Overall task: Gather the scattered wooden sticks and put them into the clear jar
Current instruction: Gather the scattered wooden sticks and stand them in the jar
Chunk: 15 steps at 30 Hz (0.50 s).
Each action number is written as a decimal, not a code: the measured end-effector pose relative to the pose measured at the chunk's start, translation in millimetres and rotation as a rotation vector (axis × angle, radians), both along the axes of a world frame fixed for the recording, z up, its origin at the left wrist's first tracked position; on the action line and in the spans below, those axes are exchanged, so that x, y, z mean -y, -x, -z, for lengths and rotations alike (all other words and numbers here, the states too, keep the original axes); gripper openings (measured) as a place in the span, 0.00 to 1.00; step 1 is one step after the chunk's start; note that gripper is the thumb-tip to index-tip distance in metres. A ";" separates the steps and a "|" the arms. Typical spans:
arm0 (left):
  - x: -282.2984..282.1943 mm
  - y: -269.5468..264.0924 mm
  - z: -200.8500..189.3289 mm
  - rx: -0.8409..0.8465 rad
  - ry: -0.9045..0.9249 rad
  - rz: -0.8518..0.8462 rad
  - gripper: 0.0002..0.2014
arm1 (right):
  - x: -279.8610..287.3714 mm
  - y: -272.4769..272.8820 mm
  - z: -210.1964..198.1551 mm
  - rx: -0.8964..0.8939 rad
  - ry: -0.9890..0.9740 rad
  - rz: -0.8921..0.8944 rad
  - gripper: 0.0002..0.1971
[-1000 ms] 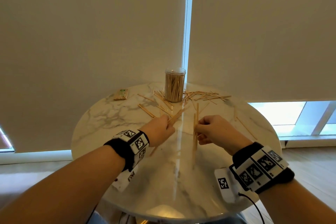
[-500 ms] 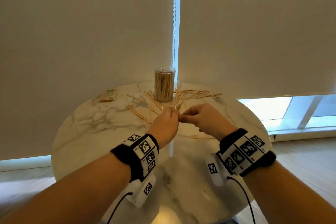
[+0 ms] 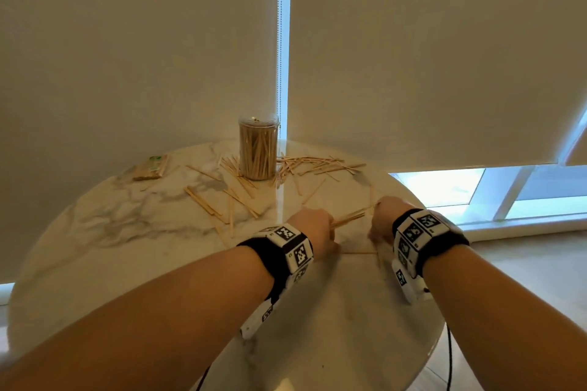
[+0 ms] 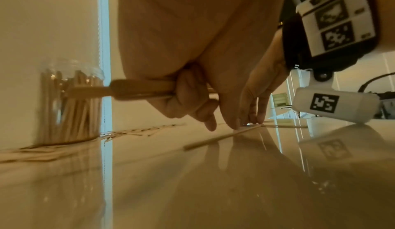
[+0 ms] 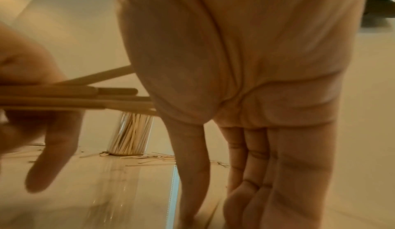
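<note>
A bundle of sticks (image 3: 347,220) was found gripped in the left hand (image 3: 313,233) while the right hand (image 3: 382,219), fingers extended, was pressed on a stick (image 4: 222,137) lying on the desk (image 3: 143,251), short of the jar (image 3: 258,147); the sticks were judged light, stiff and thin, best pinched at mid-length.

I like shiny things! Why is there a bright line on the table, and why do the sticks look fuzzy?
Head view: the bright window gap reflects as a streak on the glossy marble table. Left wrist view: the bundle of sticks gripped by the left hand is close and blurred. Right wrist view: the right hand and clear jar look soft.
</note>
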<state>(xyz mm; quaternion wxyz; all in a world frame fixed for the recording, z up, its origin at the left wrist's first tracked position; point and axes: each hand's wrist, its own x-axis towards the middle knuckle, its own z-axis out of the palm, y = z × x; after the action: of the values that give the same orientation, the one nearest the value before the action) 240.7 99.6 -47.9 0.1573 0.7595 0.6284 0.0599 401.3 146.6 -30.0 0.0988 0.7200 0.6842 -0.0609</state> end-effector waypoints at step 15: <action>-1.7 4.2 -1.6 -0.279 0.064 0.036 0.13 | -2.2 -12.7 -10.9 -0.201 -0.083 0.042 0.07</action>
<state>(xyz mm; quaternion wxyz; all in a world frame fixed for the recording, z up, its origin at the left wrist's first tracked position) 236.5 101.3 -46.3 0.0937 0.7663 0.6319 -0.0690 414.0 148.8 -19.1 -0.0016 0.7278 0.6775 -0.1066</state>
